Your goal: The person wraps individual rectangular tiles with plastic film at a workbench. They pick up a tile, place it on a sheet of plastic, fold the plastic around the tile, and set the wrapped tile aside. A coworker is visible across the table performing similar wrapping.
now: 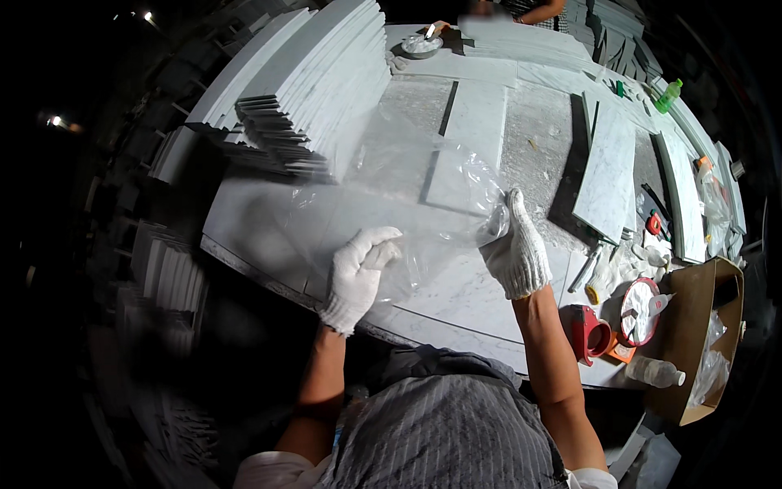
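Note:
A large, thin, clear plastic bag (379,196) spreads between my two hands above the pale marble tabletop. My left hand (362,273), in a white knit glove, has its fingers curled onto the bag's near left part. On the far right side of the bag, my right hand (521,253), gloved the same way, grips a gathered edge with the thumb pointing up. Through the film show the table surface and part of a long marble strip (472,122). Wrinkles and glare blur the bag's outline.
A tall stack of marble strips (314,98) stands at left. More strips (607,163) lie at right, near a red tape dispenser (588,334), a red-rimmed plate (639,310), a plastic bottle (654,372) and a cardboard box (692,350). Another person's arm (544,11) shows at the back.

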Motion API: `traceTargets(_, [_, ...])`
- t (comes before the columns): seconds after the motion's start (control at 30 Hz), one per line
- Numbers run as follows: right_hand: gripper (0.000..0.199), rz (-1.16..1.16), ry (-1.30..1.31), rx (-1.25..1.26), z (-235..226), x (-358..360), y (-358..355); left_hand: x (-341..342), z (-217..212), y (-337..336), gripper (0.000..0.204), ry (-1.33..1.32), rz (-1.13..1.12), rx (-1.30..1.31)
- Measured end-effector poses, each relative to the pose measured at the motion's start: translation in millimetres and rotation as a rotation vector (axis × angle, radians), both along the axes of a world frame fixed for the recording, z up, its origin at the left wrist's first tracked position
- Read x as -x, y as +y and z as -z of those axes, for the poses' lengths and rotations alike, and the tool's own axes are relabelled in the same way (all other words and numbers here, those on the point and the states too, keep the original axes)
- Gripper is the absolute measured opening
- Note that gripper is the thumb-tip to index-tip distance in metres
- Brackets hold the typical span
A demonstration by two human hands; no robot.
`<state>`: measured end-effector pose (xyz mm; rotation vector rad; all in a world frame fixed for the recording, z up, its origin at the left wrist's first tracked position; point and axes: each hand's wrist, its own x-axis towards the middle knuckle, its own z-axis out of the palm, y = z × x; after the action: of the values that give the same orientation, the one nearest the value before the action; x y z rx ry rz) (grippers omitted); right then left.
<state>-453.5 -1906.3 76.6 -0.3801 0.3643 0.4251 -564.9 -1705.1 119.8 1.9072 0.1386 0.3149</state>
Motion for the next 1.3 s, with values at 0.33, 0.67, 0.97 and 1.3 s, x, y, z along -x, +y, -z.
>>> traceTargets(0.33, [0.023,-0.055,-0.083,0.036,4,5,-3,-3,-12,7,0.02,0.062,-0.038,0.717])
traceTargets(0.67, [0.064,-0.004,-0.264,0.377,13,28,1,-22,-33,-13,0.017,0.125,-0.025,0.668])
traceTargets(0.97, [0.093,-0.139,-0.98,0.842,-15,48,4,-32,-41,-35,0.016,0.172,-0.112,0.697])
traceTargets(1.3, [0.048,-0.36,-0.851,0.688,-9,47,11,-29,-25,-38,0.016,0.177,0.202,0.53])
